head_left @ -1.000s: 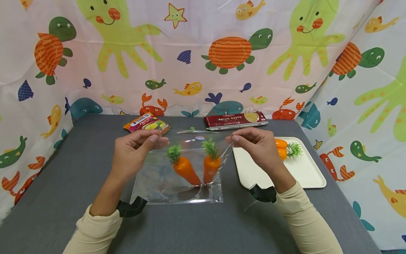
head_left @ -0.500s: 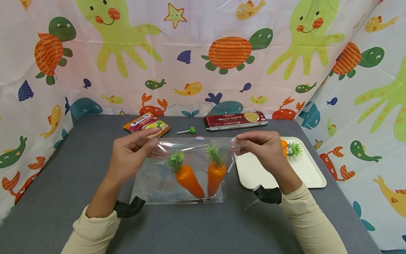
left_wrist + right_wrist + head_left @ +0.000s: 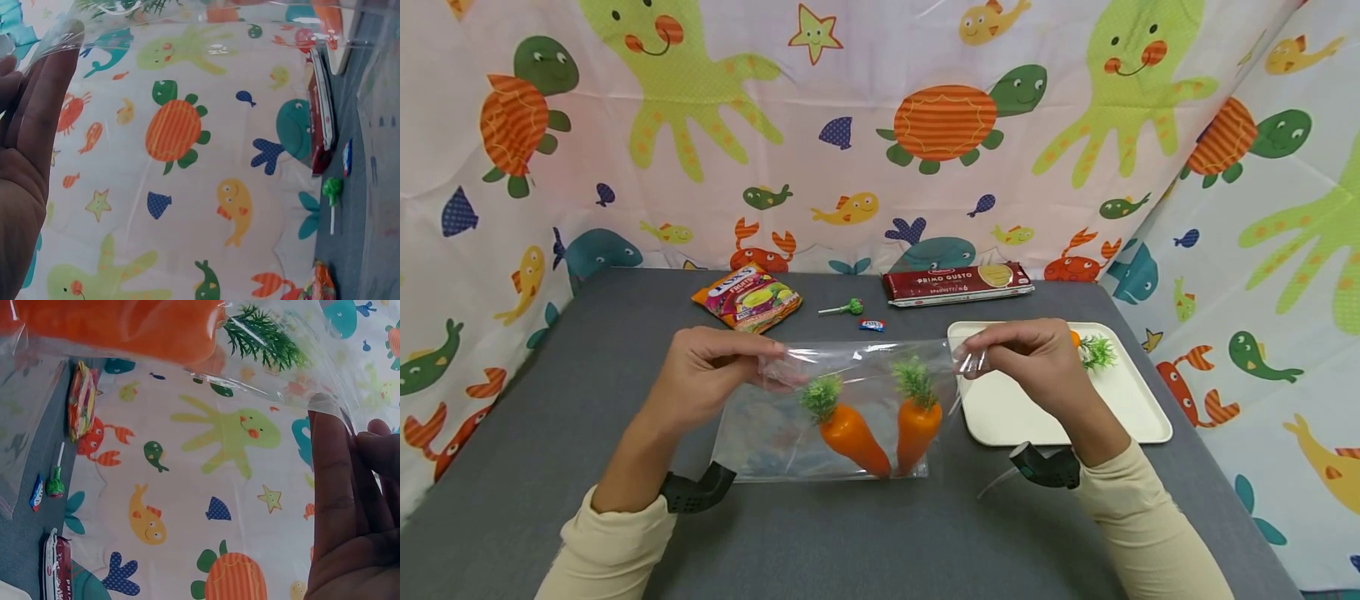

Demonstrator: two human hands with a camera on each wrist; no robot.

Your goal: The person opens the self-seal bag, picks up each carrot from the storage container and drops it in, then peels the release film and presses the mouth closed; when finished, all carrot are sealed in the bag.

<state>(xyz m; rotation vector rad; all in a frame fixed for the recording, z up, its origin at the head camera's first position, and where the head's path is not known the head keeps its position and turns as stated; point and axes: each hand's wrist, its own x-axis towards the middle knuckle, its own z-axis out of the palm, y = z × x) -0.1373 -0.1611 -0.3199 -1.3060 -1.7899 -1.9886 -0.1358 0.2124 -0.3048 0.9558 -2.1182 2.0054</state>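
Note:
A clear plastic bag (image 3: 857,354) hangs between my two hands, with two orange carrots inside that have green leafy tops. The left carrot (image 3: 853,440) tilts; the right carrot (image 3: 917,432) is closer to upright. My left hand (image 3: 700,375) pinches the bag's upper left corner between thumb and fingers. At the upper right corner, my right hand (image 3: 1037,367) pinches the plastic. In the right wrist view one carrot (image 3: 125,328) shows large through the film. Under the bag, another clear plastic sheet or bag (image 3: 752,454) lies flat on the grey table.
A cream tray (image 3: 1120,425) at right bears orange carrots with green leaves, partly hidden by my right hand. Along the back lie a candy bag (image 3: 748,298), a green lollipop (image 3: 854,307), a small blue-and-red wrapped sweet (image 3: 872,325) and a red spaghetti pack (image 3: 958,284).
Both hands have come down and slightly apart, stretching the bag's top edge. The carrots have shifted down and right with it. The lollipop and wrapped sweet now show plainly beyond the bag.

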